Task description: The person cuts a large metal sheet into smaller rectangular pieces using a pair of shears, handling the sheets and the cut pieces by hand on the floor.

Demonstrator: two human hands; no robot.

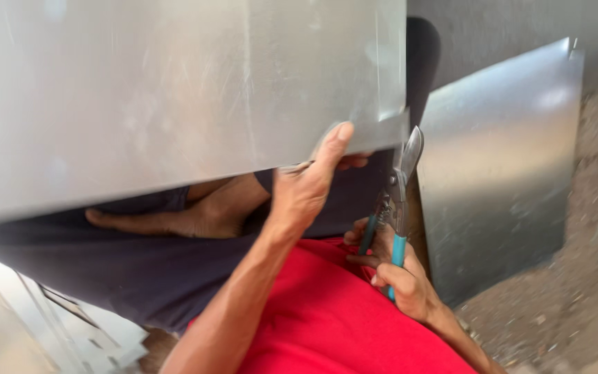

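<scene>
Red shirt cloth (327, 318) fills the bottom middle of the frame, nearest the camera. Above it the left hand (306, 183) grasps the lower edge of a large galvanized metal sheet (174, 90) that spans the upper left, thumb pressed on its face, fingers behind. At lower right the right hand (399, 273) is clenched around the teal handles of tin snips (397, 201), blades pointing up just beside the sheet's notched corner. The sheet looks thin, stiff yet springy, slippery and probably sharp-edged; a grip away from the cut corner seems safest. A second metal sheet (503, 166) leans at right, more offcuts (70, 332) lie lower left, and a bare foot (195, 215) rests beneath the held sheet on dark trousers (126, 270).
</scene>
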